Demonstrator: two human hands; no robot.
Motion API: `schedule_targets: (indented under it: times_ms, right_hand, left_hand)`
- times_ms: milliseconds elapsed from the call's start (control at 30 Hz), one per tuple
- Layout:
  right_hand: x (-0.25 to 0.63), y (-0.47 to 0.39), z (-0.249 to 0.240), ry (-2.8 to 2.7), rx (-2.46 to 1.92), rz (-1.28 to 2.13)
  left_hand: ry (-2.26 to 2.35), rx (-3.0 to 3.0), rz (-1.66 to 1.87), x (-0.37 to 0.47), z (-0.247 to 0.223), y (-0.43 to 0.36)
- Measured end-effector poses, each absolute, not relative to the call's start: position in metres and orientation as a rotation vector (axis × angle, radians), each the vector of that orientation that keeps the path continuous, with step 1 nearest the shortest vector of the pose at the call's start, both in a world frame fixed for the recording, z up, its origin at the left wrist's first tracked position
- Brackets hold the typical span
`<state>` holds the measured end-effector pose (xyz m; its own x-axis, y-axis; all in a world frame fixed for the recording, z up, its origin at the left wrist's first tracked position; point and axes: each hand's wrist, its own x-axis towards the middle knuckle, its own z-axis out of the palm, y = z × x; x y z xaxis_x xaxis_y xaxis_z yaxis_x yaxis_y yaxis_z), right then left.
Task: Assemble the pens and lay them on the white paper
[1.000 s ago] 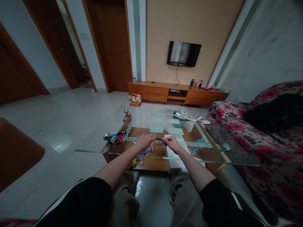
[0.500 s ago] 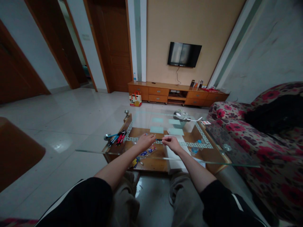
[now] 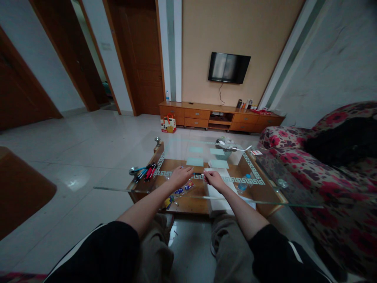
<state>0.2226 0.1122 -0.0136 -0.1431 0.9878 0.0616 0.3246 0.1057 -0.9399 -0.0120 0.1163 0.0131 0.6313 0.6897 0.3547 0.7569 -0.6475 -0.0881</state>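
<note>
A thin dark pen lies level between my two hands, over the near part of the glass table. My left hand is closed on its left end, and my right hand pinches its right end. To the left, several blue, black and red pens lie in a bunch on the glass. Below my left hand is a clear plastic wrapper with blue and red marks. Yellow and blue items show nearer to me.
A water bottle and a long white box show on the right side of the table. A bowl with plastic in it and a red-white card are at the back right. A flowered sofa stands at the right.
My right hand has moved slightly to the right, and more of the pen shows between my hands. My left hand has stayed nearly in place.
</note>
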Motion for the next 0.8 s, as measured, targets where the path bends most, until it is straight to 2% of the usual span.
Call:
schedule_targets:
  times_ms: [800]
  right_hand:
    - [0.219, 0.105, -0.001, -1.377, -1.253, 1.122]
  left_hand:
    - [-1.193, -2.679, -0.413, -0.011, 0.014, 0.115]
